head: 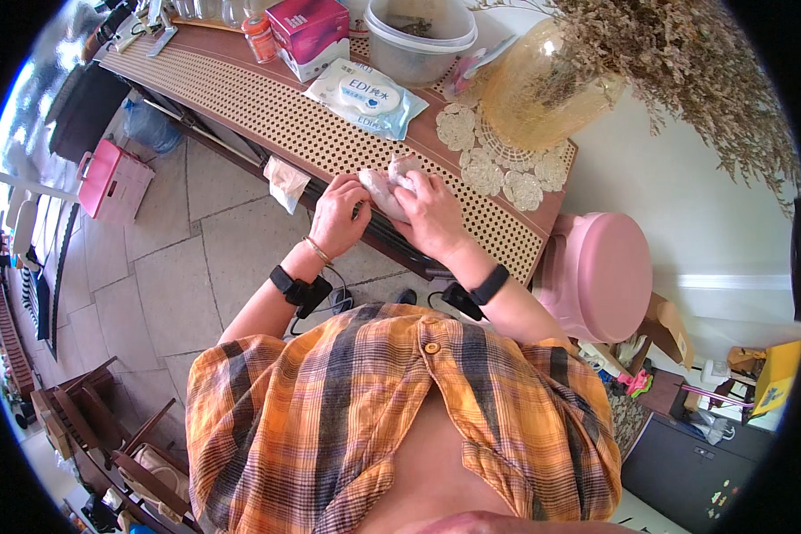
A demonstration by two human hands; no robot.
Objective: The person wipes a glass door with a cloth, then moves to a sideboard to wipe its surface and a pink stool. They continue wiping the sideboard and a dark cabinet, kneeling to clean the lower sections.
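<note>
A small, pale, soft bundle [382, 190], whose exact kind I cannot tell, is held above the near edge of the patterned table [253, 110]. My right hand [428, 212] grips it, its fingers curled over the bundle's right part. On the other side, my left hand [340, 215] has its fingers bent close to the bundle's left end; whether they pinch it is unclear. Behind both hands a pack of wet wipes [367, 100] lies on the table. A pale tissue [287, 183] hangs at the table's front edge, left of my left hand.
Along the table's back stand an orange-lidded jar [260, 40], a magenta box [309, 33], a clear plastic tub [417, 57] and an amber glass vase [541, 87] of dried flowers on a lace doily [524, 189]. A pink stool [611, 277] stands at the right.
</note>
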